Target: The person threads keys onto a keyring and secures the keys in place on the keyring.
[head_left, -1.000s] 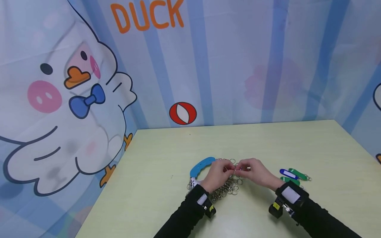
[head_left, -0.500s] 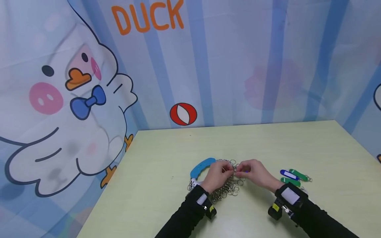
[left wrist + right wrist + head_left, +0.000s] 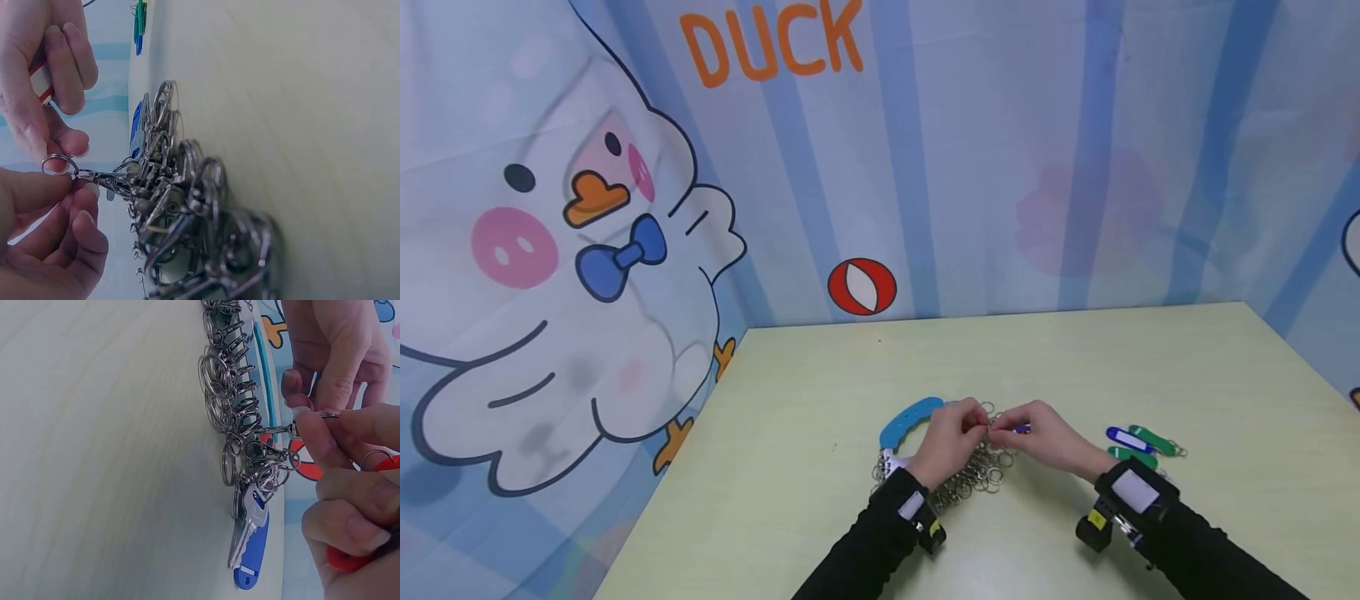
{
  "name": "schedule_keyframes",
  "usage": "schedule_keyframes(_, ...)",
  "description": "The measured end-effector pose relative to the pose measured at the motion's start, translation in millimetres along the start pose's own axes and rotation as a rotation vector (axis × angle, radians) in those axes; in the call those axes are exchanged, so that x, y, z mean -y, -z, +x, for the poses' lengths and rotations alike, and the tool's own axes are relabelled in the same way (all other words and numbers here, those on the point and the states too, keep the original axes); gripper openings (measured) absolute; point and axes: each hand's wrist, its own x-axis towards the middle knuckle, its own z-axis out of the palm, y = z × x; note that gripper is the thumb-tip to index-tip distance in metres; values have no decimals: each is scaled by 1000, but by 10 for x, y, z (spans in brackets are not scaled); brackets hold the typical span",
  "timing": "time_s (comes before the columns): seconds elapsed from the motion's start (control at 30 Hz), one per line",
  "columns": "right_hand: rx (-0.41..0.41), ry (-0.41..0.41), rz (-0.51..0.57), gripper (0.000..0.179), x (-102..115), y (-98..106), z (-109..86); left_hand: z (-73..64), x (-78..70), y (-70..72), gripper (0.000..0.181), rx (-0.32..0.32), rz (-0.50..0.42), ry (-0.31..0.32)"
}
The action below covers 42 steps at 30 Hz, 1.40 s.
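My left hand (image 3: 950,442) pinches a small split ring (image 3: 60,161) whose metal clasp leads into a heap of clasps and rings (image 3: 181,212). My right hand (image 3: 1048,437) meets it from the other side, its fingertips at the same ring. Curled in the right hand's fingers is a red key tag (image 3: 344,559) with a white label, partly hidden by them. The clasps line a curved blue holder (image 3: 908,421) on the table. From one of the rings hangs a key (image 3: 249,531) with a blue tag (image 3: 253,556), close to the right hand.
Right of the hands lie a blue key tag (image 3: 1129,439) and green key tags (image 3: 1152,439). The pale wooden table (image 3: 820,517) ends at a patterned cloth backdrop (image 3: 985,167) behind and at the sides.
The hands stay at the same spot over the rings, with small shifts of the fingertips. They drew slightly apart half a second ago and now meet again.
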Motion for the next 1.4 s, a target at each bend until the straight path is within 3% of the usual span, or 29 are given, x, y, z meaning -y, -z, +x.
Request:
schedule_keyframes(0.37,-7,10,-21,18,-30,-13,29,-7,2,34,7,2,-46,68)
schedule_keyframes(0.7,-62,-12,-4,18,-40,-9,39,-28,33,51,19,75,-71,25)
schedule_keyframes(1.1,-111,-74,47,18,-26,-37,46,-31,18,22,18,48,-78,-23)
schedule_keyframes(1.4,-131,-103,19,15,-39,-70,42,-63,-10,26,17,33,-86,-3)
